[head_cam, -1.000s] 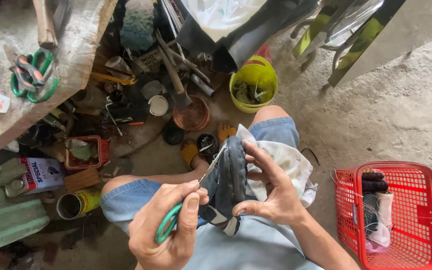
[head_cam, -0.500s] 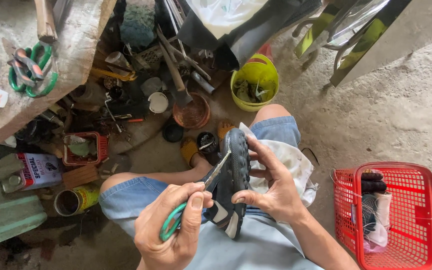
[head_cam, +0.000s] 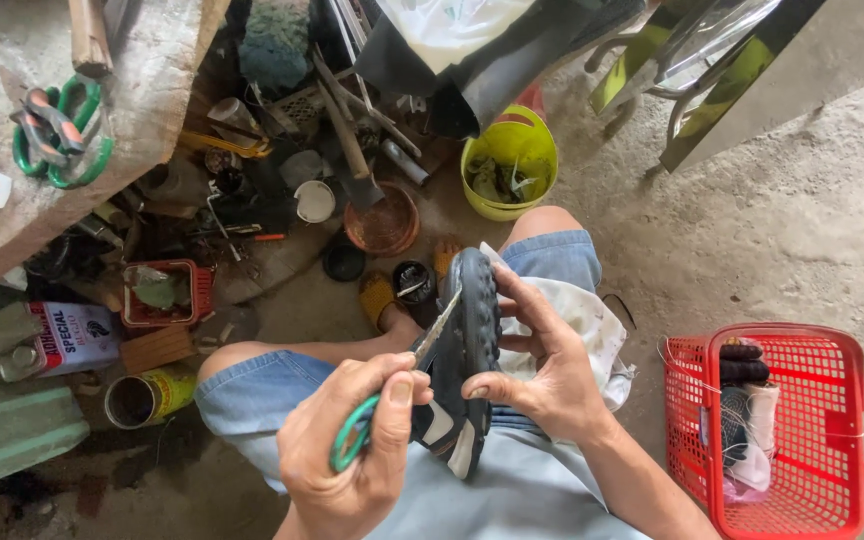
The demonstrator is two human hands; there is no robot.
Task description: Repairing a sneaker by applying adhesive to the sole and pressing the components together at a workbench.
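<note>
Since a second ago, the shoe (head_cam: 464, 350) has turned a little more edge-on in my grip, sole facing left, and the scissors (head_cam: 392, 400) have slid slightly further up along its rim. I hold the shoe over my lap, between my knees. Its long axis runs nearly upright in the view, toe end up and away from me, heel end down toward my waist.

My right hand (head_cam: 542, 375) is wrapped around the shoe's upper from the right, thumb pressed on the sole edge, fingers spread behind. My left hand (head_cam: 347, 460) is closed around the green handles of the scissors, whose blade tip lies against the sole's left edge just above that hand.

To do this well, I judge I should keep the blade flat along the seam, work in short strokes away from my right thumb, and keep the shoe braced against my thigh.

A white cloth (head_cam: 592, 330) lies under my right hand; a red basket (head_cam: 792, 350) sits further right, a yellow-green bucket (head_cam: 537, 160) beyond the toe.
</note>
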